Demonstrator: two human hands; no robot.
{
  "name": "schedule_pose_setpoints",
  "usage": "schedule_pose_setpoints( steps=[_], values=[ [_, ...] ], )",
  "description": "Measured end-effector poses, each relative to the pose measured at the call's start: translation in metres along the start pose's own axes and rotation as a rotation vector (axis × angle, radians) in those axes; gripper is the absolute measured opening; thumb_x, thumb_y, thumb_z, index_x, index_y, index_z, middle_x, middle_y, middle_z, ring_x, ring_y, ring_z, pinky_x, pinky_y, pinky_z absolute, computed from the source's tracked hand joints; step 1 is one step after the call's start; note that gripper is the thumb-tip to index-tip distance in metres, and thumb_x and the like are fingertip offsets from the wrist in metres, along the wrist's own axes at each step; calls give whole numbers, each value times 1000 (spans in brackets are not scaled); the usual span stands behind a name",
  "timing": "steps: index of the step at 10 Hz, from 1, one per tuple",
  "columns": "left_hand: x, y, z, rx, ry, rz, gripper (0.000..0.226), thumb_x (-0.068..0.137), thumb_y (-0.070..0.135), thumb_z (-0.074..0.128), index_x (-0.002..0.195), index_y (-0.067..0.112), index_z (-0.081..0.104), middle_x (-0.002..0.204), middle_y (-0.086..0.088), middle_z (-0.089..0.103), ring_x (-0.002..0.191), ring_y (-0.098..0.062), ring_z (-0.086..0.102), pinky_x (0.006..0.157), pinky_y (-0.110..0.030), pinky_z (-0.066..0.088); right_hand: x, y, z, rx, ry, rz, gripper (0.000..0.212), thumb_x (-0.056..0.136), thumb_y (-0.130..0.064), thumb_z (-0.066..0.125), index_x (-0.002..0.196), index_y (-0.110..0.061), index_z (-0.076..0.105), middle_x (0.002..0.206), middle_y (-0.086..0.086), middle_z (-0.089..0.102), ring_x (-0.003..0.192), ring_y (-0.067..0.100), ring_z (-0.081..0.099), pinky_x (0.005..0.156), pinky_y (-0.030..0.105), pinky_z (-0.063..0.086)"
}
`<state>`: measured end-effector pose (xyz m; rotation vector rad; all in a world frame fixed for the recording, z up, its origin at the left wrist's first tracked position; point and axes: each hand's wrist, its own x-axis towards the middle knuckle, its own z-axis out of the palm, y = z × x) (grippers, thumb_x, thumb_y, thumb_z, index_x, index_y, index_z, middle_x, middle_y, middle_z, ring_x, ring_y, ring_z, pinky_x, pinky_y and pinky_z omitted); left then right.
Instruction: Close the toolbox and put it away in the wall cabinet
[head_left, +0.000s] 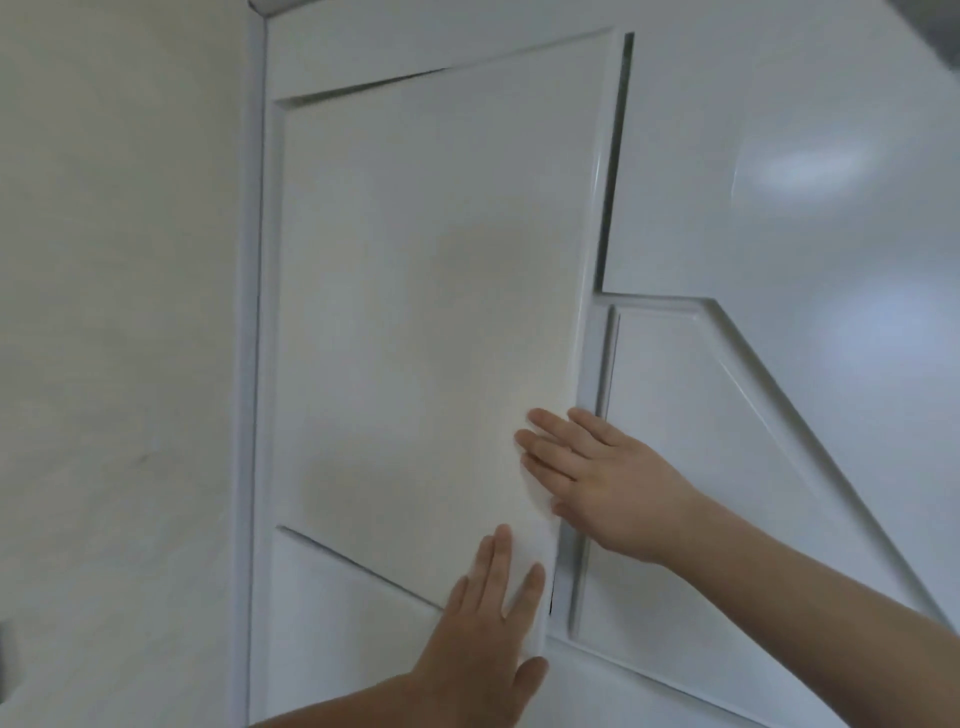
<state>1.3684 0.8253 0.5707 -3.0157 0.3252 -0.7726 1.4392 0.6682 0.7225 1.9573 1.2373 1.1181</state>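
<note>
A white wall cabinet fills the view, and its left door (415, 291) is nearly flush with the frame, with a thin dark gap along its right edge. My left hand (483, 639) lies flat against the door's lower right corner, thumb at the edge. My right hand (597, 478) presses flat on the same door's right edge, fingers spread and pointing left. Both hands hold nothing. The toolbox is not in view.
The neighbouring right cabinet door (727, 467) is closed, with an angled recessed panel. A cream wall (114, 312) runs along the left, beside the cabinet's white side trim (249, 364). Glossy white panels (805, 156) extend up and to the right.
</note>
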Motion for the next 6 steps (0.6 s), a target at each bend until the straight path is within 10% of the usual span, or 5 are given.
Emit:
schedule_pose_setpoints(
  steps=[1, 4, 6],
  values=[
    [19, -7, 11, -82, -88, 20, 77, 92, 46, 32, 150, 22, -13, 150, -14, -40, 142, -31, -30, 120, -43, 4, 3, 7, 10, -29, -104, 40, 56, 84, -40, 62, 130, -10, 54, 145, 8, 46, 139, 31, 30, 111, 55, 26],
    [32, -10, 23, -79, -122, -24, 84, 90, 48, 34, 150, 16, -16, 152, -13, -38, 142, -29, -29, 120, -43, 2, 9, 9, 20, 59, -145, 82, 55, 89, -34, 55, 137, -10, 46, 151, 5, 37, 143, 27, 20, 114, 55, 17],
    [20, -14, -42, -586, -212, -168, 68, 91, 36, 49, 151, 16, 21, 162, -6, 14, 143, -18, 26, 117, -34, 21, 13, -4, -3, 275, -203, 214, 54, 96, -36, 39, 145, -17, 29, 159, 3, 15, 146, 21, 3, 118, 41, -2]
  ],
)
